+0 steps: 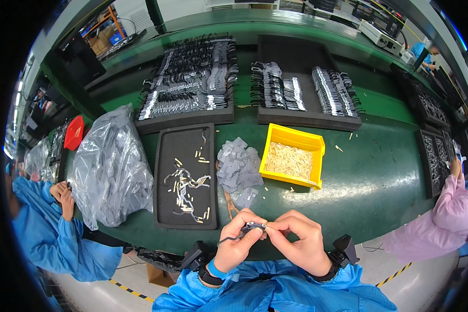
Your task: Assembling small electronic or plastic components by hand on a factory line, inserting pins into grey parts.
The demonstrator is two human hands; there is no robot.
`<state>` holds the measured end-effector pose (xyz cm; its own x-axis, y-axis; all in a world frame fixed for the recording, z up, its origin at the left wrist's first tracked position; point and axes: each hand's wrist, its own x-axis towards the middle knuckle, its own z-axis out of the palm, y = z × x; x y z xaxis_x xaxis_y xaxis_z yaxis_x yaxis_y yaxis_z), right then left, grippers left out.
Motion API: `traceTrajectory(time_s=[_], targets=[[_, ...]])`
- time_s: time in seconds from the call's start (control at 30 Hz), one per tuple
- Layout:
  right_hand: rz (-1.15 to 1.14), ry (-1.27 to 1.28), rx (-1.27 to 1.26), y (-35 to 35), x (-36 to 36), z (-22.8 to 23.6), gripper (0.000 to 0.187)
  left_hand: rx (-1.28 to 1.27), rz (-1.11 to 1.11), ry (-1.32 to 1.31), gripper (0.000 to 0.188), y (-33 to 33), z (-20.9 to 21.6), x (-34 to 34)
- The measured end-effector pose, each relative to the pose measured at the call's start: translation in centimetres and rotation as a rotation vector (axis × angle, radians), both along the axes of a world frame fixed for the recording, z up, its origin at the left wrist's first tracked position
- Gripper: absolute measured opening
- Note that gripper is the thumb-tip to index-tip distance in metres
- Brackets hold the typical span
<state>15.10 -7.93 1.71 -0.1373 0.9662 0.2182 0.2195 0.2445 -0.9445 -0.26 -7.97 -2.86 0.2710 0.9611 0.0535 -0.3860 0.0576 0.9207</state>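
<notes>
Close to the table's front edge, my left hand (pixel 237 243) is closed on a short dark cable (pixel 234 238) whose tail hangs over the fingers. Thumb and forefinger of my right hand (pixel 300 240) pinch at the cable's right end, where a small pale spot shows between the fingertips. What exactly the right fingers grip is too small to tell. Just beyond the hands lies a loose pile of grey flat pieces (pixel 238 165). A yellow bin (pixel 318 156) behind my right hand holds many small cream-coloured pieces (pixel 288 161).
A black tray (pixel 163 208) carries loose cables and small pale pieces. Left of it bulges a clear plastic bag (pixel 112 171) beside a red bin (pixel 74 132). Two black trays (pixel 223 115) (pixel 317 120) at the back hold rows of grey cabled parts. Co-workers sit at both sides.
</notes>
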Motion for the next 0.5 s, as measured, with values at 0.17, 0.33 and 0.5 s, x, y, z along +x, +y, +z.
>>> traceTrajectory(time_s=[0.17,0.33,0.5], targets=[[-0.011,-0.036,0.007,0.04,-0.13,0.28,0.005,-0.027,0.017,-0.03,0.011,-0.09,0.03,0.18],[-0.003,-0.025,0.012,-0.01,-0.09,0.45,0.006,-0.024,0.026,-0.048,0.011,-0.18,0.25,0.23],[0.003,-0.008,0.042,0.01,-0.11,0.19,0.005,-0.023,0.026,-0.053,0.011,-0.14,0.28,0.21]])
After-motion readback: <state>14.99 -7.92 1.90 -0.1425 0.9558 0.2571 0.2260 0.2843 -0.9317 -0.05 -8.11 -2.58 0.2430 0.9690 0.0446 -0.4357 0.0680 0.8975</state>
